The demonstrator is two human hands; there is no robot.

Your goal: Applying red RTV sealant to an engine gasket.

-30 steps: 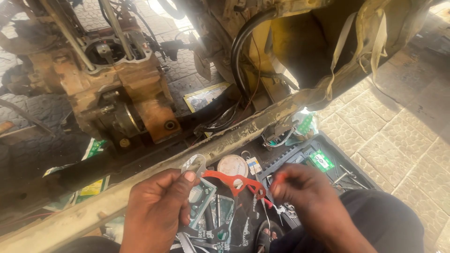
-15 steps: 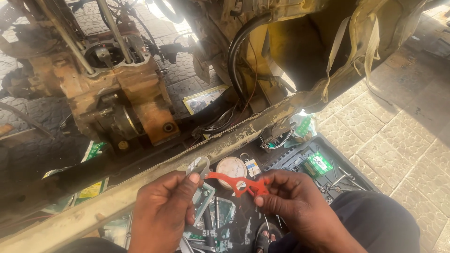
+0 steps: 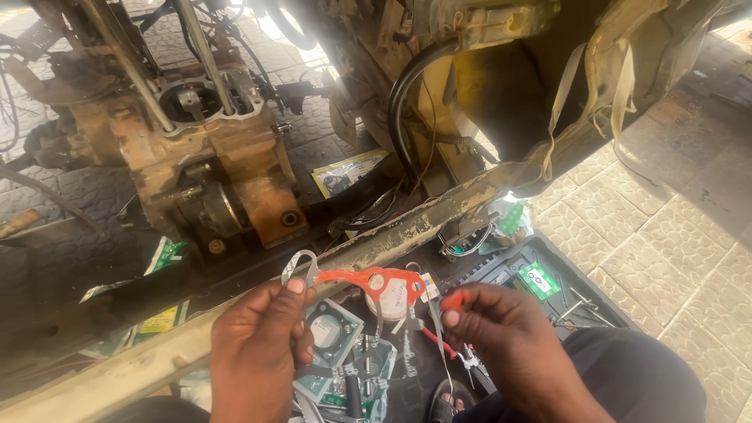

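Above an open black plastic tool tray [image 3: 576,270], the left hand [image 3: 258,345] and right hand [image 3: 509,345] each pinch one end of a thin orange, hole-cut paper gasket [image 3: 376,283], stretched between them. Pulling harder could tear the fragile gasket.

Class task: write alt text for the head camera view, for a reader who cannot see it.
Two bare hands hold a thin orange gasket between them, the left hand pinching one end, the right hand the other. Below lies an open tool tray; above sits a rusty, grimy engine block.
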